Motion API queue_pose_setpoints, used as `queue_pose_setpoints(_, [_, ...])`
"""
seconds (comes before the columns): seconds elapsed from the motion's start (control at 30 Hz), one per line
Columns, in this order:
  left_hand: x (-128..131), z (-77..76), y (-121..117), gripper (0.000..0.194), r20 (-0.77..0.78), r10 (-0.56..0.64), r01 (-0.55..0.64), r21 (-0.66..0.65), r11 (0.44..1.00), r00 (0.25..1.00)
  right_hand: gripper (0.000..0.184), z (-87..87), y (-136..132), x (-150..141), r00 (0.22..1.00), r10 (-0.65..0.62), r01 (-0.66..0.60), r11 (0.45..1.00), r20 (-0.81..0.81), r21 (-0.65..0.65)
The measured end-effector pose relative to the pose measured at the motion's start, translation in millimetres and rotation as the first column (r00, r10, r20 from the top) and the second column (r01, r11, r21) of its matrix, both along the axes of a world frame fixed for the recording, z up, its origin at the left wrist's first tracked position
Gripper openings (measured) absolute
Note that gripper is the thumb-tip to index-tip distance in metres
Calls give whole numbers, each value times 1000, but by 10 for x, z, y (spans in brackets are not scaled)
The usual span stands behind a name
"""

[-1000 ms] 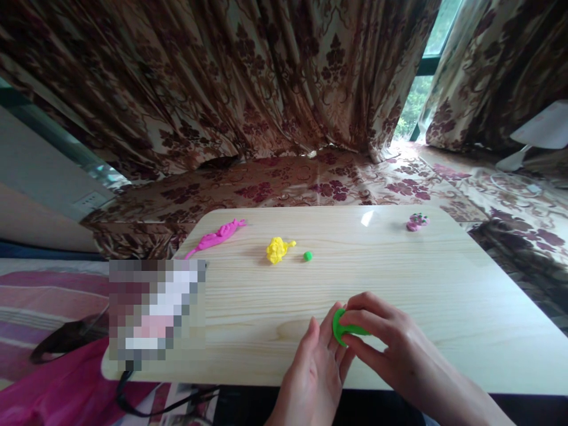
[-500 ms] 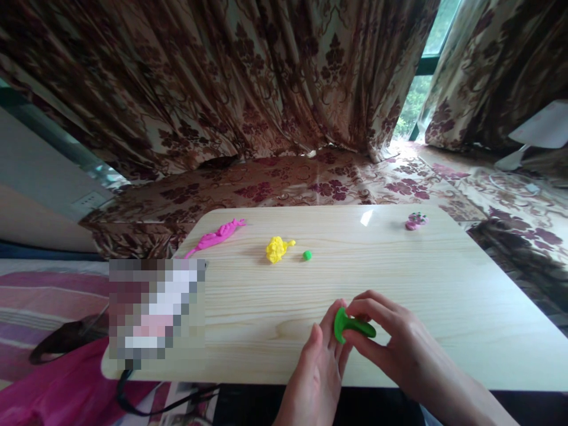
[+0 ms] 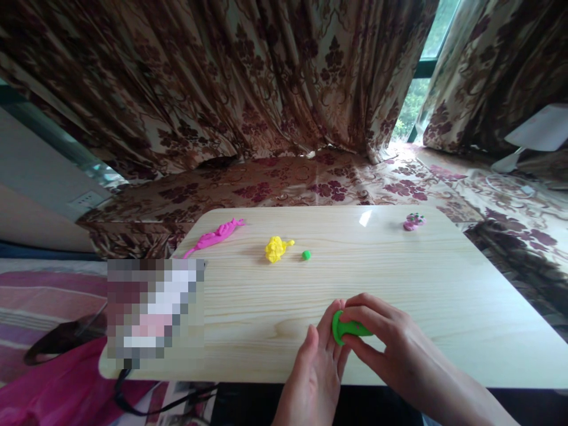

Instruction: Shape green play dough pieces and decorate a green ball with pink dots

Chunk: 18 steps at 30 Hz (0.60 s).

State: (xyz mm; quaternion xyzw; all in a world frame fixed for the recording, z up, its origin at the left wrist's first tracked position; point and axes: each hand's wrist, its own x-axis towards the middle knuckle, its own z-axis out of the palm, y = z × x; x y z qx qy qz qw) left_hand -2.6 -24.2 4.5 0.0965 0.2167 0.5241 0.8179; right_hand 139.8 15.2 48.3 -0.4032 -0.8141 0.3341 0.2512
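Between my hands is a green modelling clay piece [image 3: 354, 329] with a flat, round end and a thicker stem. My right hand [image 3: 386, 334] pinches it by the stem, fingers above and thumb below. The disc end rests against the fingers of my left hand [image 3: 315, 367], which lies palm up and open, thumb apart. Beyond my hands, a small green clay ball [image 3: 306, 255] sits on the table [image 3: 248, 296]. Just left of that ball is a lumpy yellow clay shape [image 3: 276, 249] with a short tail.
A long pink clay shape [image 3: 217, 235] lies at the table's far left. Toward the far right sits a small pink piece with green dots [image 3: 414, 222]. A blurred-out object [image 3: 164, 307] with a black strap occupies the left edge. A white lamp [image 3: 541, 130] stands beyond, at right.
My right hand has tilted the green clay piece back and forth slightly against my left fingers. The other clay pieces stay where they were on the table.
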Motion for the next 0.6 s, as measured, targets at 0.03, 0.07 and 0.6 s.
queue_pose_setpoints(0.03, [4, -18, -8, 50, -6, 0, 0, 4, 1000, 1000, 17, -4, -8, -6, 1000, -2, 2, 1000, -4, 5])
queue_pose_setpoints(0.07, [7, -34, -14, 50, -13, 0, 0, 6, 1000, 1000, 14, -12, -16, -13, 1000, -4, 4, 1000, -3, 15])
queue_pose_setpoints(0.6, [3, -9, 32, 46, 8, 7, -6, -112, 994, 1000, 15, -69, 5, 38, 998, -32, 32, 999, 48, -5])
